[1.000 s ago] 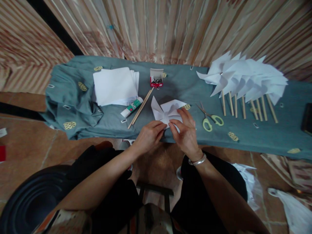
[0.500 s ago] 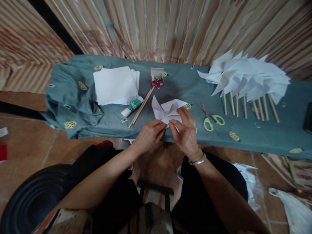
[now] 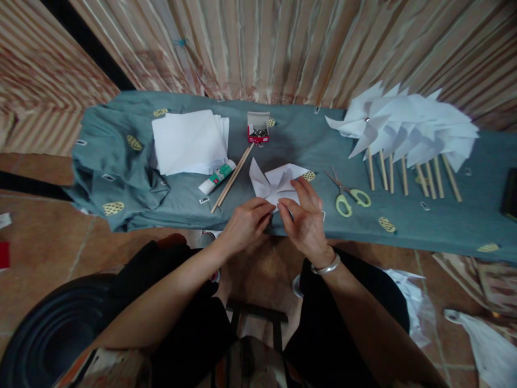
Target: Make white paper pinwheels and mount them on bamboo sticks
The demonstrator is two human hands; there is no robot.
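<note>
A white paper pinwheel [image 3: 262, 184] with raised, bent blades lies at the front edge of the cloth-covered table. My left hand [image 3: 247, 220] pinches its near edge with closed fingers. From the other side, my right hand [image 3: 304, 218] grips the paper too, thumb and fingertips on its near right part; a silver bangle is on that wrist. The fingers partly hide the paper's near corner. Left of it lie thin wooden sticks [image 3: 232, 178] and a green-and-white glue stick [image 3: 217, 177]. Scissors [image 3: 346, 195] with light green handles rest to the right, blades apart.
A stack of white paper [image 3: 188, 143] lies at the left. Behind the hands stands an open red box [image 3: 258, 129] of small metal pins. Several finished pinwheels [image 3: 416, 126] on wooden sticks overlap at the right. A striped curtain [image 3: 283, 48] hangs along the table's back.
The hands keep their hold on the paper pinwheel with almost no movement. The whole view has shifted slightly.
</note>
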